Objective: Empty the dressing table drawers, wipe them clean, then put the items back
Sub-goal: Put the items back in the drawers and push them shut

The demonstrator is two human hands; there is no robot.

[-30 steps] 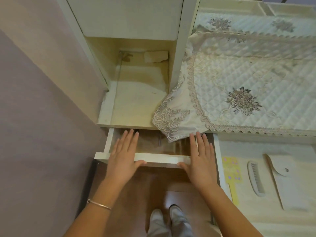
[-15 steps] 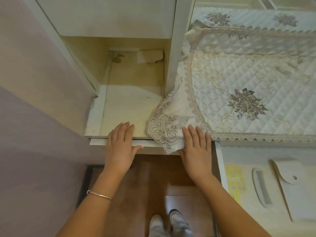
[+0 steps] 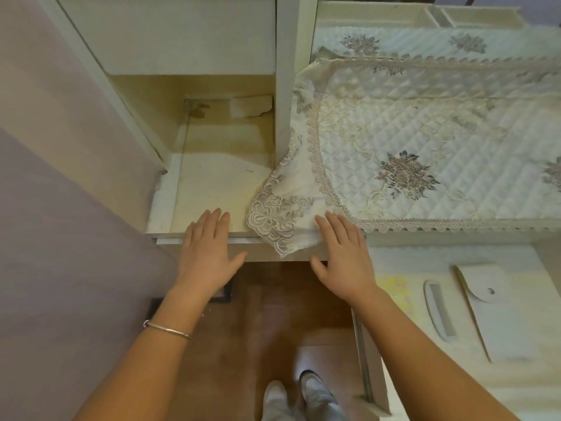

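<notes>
The small left drawer [image 3: 261,252] of the cream dressing table sits pushed in, only its front face showing. My left hand [image 3: 209,253] lies flat on that front with fingers spread, holding nothing. My right hand [image 3: 343,256] rests flat on the drawer's right end, fingers apart, touching the lace corner of the table runner [image 3: 282,220] that hangs over it. To the right a wider drawer [image 3: 373,354] stands pulled out; inside lie a white comb [image 3: 438,311], a cream snap pouch [image 3: 491,308] and a yellow patterned item [image 3: 394,291], partly hidden by my right forearm.
A quilted embroidered cloth [image 3: 425,153] covers the tabletop. An open cubby shelf [image 3: 218,177] above the left drawer holds a torn scrap [image 3: 250,106] at the back. A lilac wall [image 3: 60,208] is on the left. My feet [image 3: 300,396] stand on the wooden floor below.
The left drawer was open about a hand's width a second ago; both hands have pushed it fully in. The hands still rest flat on its front.
</notes>
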